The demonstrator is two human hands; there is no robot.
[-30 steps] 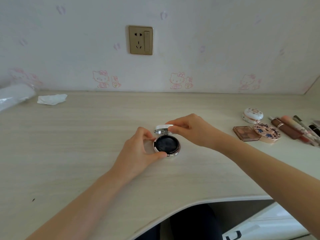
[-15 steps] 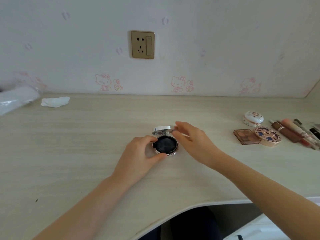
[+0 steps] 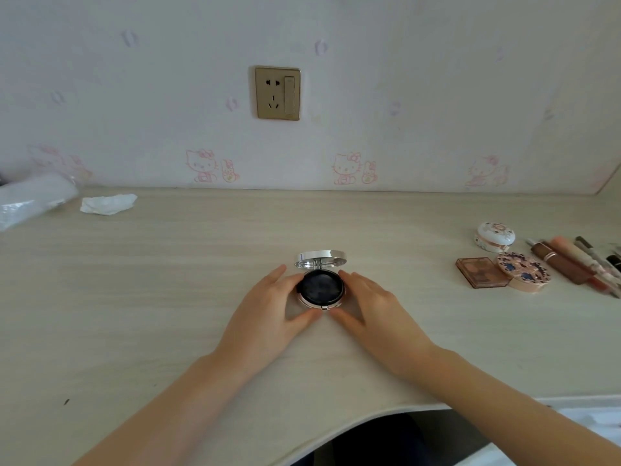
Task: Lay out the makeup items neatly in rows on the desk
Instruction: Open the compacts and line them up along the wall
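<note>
The surface (image 3: 168,297) is pale beige with a fine wood-grain pattern. At its middle, the open compact (image 3: 321,288) has a black inside, a rose-gold rim and a shiny silver lid. Right of the compact lie a brown eyeshadow palette (image 3: 480,272), a round pink case (image 3: 524,275) with a dark blue flower pattern, and a white jar (image 3: 494,236) with floral decoration. The wall (image 3: 437,95) behind the compact is white with faint pink cartoon cats, and the socket (image 3: 277,93) is gold. Far left of the compact lies a crumpled white tissue (image 3: 108,204).
</note>
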